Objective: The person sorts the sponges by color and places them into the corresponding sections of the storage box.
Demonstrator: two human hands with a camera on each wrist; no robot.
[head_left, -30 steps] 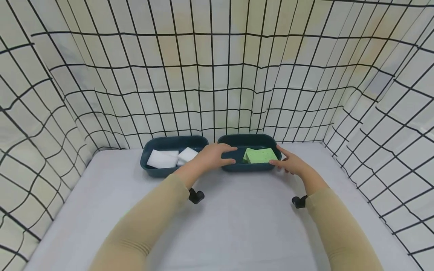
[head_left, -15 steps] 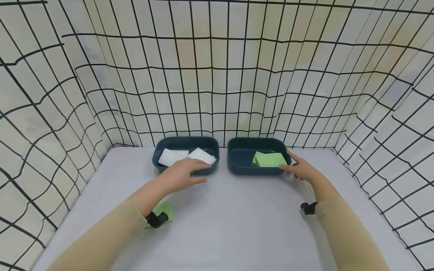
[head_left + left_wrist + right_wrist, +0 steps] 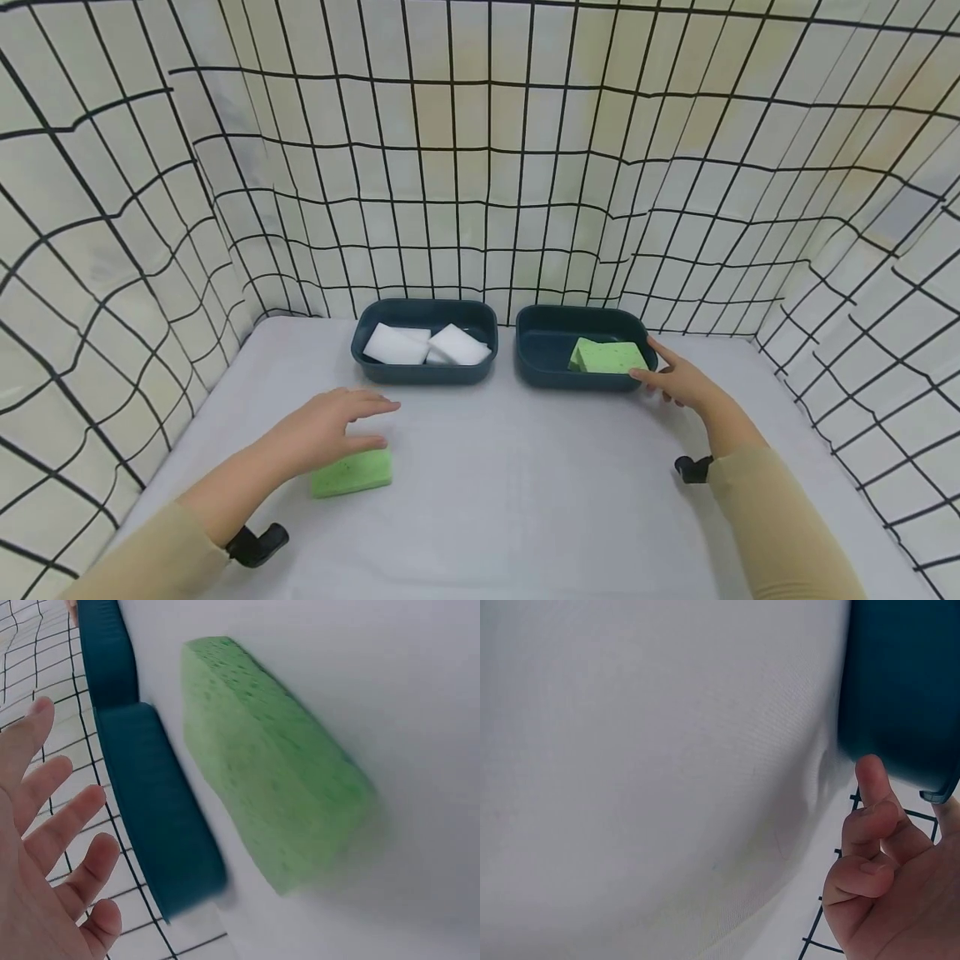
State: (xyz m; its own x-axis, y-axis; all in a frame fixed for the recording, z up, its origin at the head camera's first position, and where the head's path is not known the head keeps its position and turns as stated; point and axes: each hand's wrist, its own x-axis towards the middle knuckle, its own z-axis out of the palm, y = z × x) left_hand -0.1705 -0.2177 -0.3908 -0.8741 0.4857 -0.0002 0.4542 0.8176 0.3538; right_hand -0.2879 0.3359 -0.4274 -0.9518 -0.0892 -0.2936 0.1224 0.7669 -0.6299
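Low over the white table, my left hand [image 3: 326, 429] hangs with fingers extended and nothing between them. A green sponge block [image 3: 352, 473] lies below it, partly covered in the head view and whole in the left wrist view, where the left hand [image 3: 56, 855] is apart from it. My right hand [image 3: 682, 379] holds the right end of the right dark teal bin [image 3: 577, 381], thumb at the front corner and index finger along the side. Inside that bin, green sponges [image 3: 611, 357] lie at its right end. In the right wrist view, the other fingers [image 3: 866, 877] curl beneath the bin's end.
To the left stands a second dark teal bin [image 3: 427, 374] with several white sponge blocks [image 3: 397, 344] in it. A black wire grid [image 3: 487, 200] rises behind the bins and along both sides of the white tabletop [image 3: 510, 500].
My left hand has moved from the right bin, past the left bin, back and left over the green sponge block. The right hand stays at its bin. The head view has shifted slightly.
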